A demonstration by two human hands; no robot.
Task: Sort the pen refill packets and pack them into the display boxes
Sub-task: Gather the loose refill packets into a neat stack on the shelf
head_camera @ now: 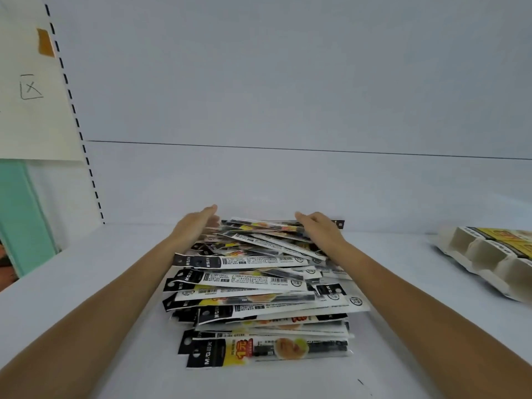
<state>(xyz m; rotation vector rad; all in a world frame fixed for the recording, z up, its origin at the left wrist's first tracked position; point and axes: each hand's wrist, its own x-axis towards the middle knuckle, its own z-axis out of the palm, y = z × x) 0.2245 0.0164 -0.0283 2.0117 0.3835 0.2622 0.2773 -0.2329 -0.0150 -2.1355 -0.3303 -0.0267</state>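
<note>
Flanking the slippery, light refill packets [259, 286] — left hand [198, 226] and right hand [319, 228], fingers straight — suggests squeezing the pile's ends.

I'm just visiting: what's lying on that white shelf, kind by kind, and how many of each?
Hands: 2, the left hand and right hand, fingers straight, one at each side of the heap
pile of pen refill packets: 1, its packets overlap too much to count singly
cardboard display box: 1, cut off by the right edge
Total: 4
</note>
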